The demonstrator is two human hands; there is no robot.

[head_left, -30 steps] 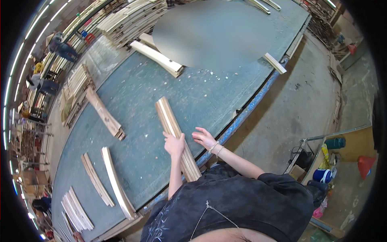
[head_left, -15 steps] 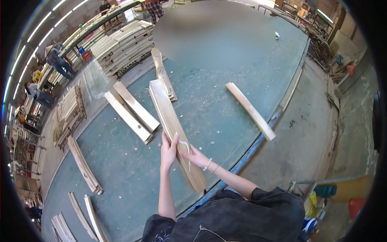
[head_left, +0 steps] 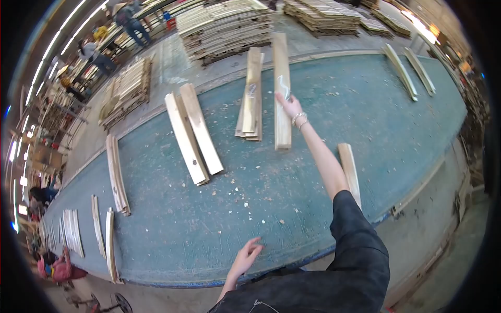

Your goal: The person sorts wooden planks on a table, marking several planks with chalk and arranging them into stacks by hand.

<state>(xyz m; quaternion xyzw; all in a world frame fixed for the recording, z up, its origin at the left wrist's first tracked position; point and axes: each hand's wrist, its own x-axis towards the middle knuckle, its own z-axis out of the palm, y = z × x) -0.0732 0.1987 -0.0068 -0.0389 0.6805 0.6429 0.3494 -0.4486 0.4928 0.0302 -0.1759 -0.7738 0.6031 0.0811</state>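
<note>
My right hand (head_left: 291,106) reaches far across the blue-green table and grips the right edge of a long wooden board (head_left: 282,125). A white squiggly line shows on the board's face near my fingers. Whether one board or a thin stack is in my grip, I cannot tell. Just left of it lie several overlapping boards (head_left: 249,115) with a dark patch. My left hand (head_left: 245,259) hovers by the table's near edge, fingers apart and holding nothing.
The table (head_left: 313,219) bears wood chips. More board groups lie left (head_left: 188,141) and far left (head_left: 116,177); a single board (head_left: 349,169) lies beneath my right forearm. Two strips (head_left: 401,73) rest at the far right. Stacked lumber (head_left: 224,31) and people stand beyond.
The board has moved away from my body to the far side, beside the overlapping boards. My left hand has let go and drawn back. The view has turned.
</note>
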